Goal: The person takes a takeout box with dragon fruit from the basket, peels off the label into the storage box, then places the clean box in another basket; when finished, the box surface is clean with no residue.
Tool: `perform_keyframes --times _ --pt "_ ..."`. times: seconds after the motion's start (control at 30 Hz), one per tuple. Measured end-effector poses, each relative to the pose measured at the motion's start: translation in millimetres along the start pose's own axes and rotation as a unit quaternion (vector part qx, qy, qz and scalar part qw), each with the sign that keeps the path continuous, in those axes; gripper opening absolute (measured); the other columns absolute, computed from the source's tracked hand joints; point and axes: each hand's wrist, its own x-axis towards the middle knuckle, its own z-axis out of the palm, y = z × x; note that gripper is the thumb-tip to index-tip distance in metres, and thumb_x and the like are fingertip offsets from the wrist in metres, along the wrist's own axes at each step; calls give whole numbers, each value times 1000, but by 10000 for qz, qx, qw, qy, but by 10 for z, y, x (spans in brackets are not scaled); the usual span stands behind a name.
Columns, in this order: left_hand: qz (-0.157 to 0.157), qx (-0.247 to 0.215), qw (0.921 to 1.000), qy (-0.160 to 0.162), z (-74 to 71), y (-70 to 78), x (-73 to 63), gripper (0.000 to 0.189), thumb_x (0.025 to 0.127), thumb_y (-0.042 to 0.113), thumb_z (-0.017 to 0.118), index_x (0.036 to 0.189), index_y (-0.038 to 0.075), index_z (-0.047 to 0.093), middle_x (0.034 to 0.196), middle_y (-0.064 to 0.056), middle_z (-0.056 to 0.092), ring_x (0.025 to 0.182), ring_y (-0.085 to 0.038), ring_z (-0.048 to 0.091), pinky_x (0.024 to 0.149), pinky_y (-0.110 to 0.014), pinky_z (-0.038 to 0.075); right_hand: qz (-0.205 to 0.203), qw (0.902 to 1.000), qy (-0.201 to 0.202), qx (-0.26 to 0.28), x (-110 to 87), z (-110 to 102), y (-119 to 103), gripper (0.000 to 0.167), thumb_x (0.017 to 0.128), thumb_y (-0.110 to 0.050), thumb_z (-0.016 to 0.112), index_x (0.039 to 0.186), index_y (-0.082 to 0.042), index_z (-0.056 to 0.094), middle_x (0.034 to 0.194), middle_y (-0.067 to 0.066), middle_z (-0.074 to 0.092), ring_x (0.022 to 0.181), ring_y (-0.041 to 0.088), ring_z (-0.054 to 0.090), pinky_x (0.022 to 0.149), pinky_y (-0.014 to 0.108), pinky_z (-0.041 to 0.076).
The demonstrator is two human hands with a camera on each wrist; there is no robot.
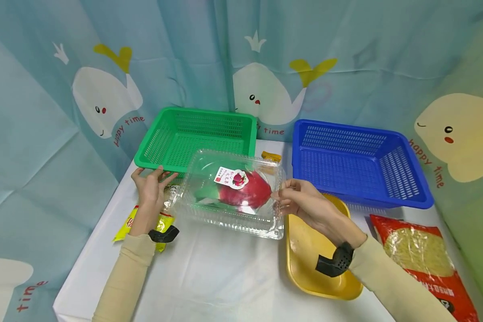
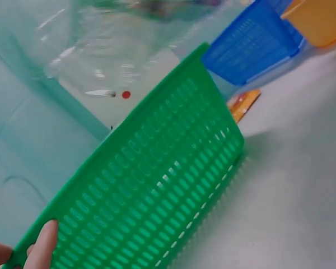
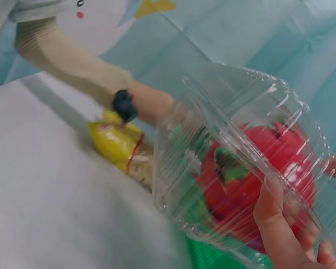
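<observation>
partly hidden, left fingers hold green basket; right fingers grip glare-streaked box.

A pale blue curtain hangs behind and to the left of the surface, gathered in soft vertical folds and crossed by faint creases; towards the right the cloth takes on a yellowish green tint. Rounded whale-like figures are printed across it, mostly white, two with yellow tails, and small white crowns float above. Red lettering reads "happy time". The surface is white and lightly creased, under soft light with faint shadows.
</observation>
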Motion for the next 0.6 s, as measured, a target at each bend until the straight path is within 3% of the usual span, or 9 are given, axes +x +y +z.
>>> perform_keyframes --times 0.33,0.6 --pt "-606 94 9975 -345 -66 126 12 74 103 -1 53 151 25 3 122 -13 40 110 -28 50 108 -42 51 78 9998 -146 -79 -119 -72 282 22 93 -2 56 107 -2 39 93 6 58 74 13 63 71 26 60" --pt "-606 344 9965 -453 -75 139 33 76 103 -3 52 154 23 2 120 -16 40 113 -29 50 109 -42 51 187 9994 -184 -247 -94 -36 443 30 91 -4 59 111 0 37 93 6 57 74 12 60 66 24 57"
